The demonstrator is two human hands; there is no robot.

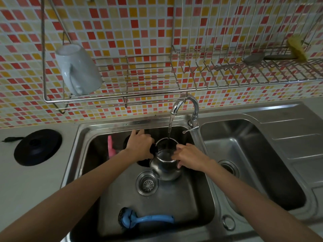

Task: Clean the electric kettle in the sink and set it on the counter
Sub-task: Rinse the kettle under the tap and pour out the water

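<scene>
The steel electric kettle (166, 169) stands in the left sink basin (174, 206) with its mouth open under the faucet (185, 105). A stream of water runs from the faucet into the kettle. My left hand (139, 145) grips the kettle's black handle on its left side. My right hand (189, 156) holds the kettle's rim and right side, fingers curled over the edge. The kettle's black round base (37, 147) lies on the counter at the left with its cord and plug.
A blue dish brush (139, 220) lies at the front of the left basin; a pink object (111, 146) leans at its back left. The drain (147, 184) is beside the kettle. The right basin (253, 163) and drainboard lie right. A wire rack (139, 95) holding a white mug (76, 69) hangs above.
</scene>
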